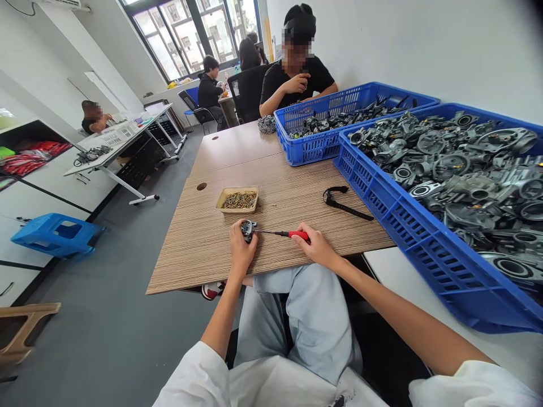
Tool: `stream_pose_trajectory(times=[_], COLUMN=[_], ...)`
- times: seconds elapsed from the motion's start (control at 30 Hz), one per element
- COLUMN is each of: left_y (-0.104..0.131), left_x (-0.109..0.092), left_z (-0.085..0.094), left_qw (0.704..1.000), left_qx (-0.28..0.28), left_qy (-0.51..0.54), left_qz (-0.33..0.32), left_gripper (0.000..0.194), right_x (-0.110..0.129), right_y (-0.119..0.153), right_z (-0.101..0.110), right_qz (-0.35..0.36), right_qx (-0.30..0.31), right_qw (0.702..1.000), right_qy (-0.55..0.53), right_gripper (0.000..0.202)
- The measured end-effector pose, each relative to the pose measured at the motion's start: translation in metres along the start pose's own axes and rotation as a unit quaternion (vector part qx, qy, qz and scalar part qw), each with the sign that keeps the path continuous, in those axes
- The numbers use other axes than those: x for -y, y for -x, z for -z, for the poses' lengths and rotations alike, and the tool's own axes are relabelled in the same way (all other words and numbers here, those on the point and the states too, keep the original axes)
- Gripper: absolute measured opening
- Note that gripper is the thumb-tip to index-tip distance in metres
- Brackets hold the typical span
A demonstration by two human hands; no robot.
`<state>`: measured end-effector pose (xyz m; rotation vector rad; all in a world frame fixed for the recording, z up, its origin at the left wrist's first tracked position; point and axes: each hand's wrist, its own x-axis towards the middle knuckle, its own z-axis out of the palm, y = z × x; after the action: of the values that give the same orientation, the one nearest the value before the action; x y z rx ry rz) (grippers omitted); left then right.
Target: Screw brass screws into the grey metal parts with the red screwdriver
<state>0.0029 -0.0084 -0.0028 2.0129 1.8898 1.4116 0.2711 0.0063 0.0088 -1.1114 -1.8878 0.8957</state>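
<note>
Clamping a metal carburetor part [248,229] in the left hand [241,249], over a wood-grain surface [199,232]. Gripping a red-handled screwdriver [297,235] in the right hand [314,243], apart from the left, with the tip at the carburetor part; too small to tell whether touching. With a beige tray [231,211] of brass-colored screws [240,200] just beyond the left hand, a black wristwatch [327,196] and blue crates [407,232] of metal castings [449,164] to the right.

We count: our two hands [242,247], one held metal part [247,229], one screwdriver [297,234], one watch [328,196], one tray [236,211], two blue baskets [309,150], two table holes [201,186], one blue stool [51,221], at least four other people [314,79].
</note>
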Motion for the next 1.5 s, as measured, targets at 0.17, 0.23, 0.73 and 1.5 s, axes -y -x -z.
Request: stream_pose_trajectory(times=[0.17, 0.23, 0.73, 1.5], left_y=[0.0003, 0.0004, -0.0005, 0.0008], left_x=[-0.0007, -0.0009, 0.0001, -0.0014], left_z=[0.0000, -0.0002, -0.0005, -0.0003], left_qw=[1.000, 1.000, 1.000, 1.000], left_qx=[-0.001, -0.001, -0.005, -0.002], left_qy=[0.000, 0.001, 0.000, -0.001], left_qz=[-0.003, -0.003, -0.006, -0.003], left_gripper=[0.046, 0.047, 0.045, 0.046], right_x=[0.0037, 0.0033, 0.0036, 0.0028], right_y=[0.0018, 0.0024, 0.0010, 0.0012], right_z=[0.0011, 0.0011, 0.0011, 0.0006], right_qz=[0.011, 0.015, 0.006, 0.012], right_qx=[0.017, 0.025, 0.022, 0.017], right_qw=[1.000, 1.000, 1.000, 1.000], right_qy=[-0.003, -0.010, -0.007, -0.008], right_gripper=[0.018, 0.019, 0.021, 0.018])
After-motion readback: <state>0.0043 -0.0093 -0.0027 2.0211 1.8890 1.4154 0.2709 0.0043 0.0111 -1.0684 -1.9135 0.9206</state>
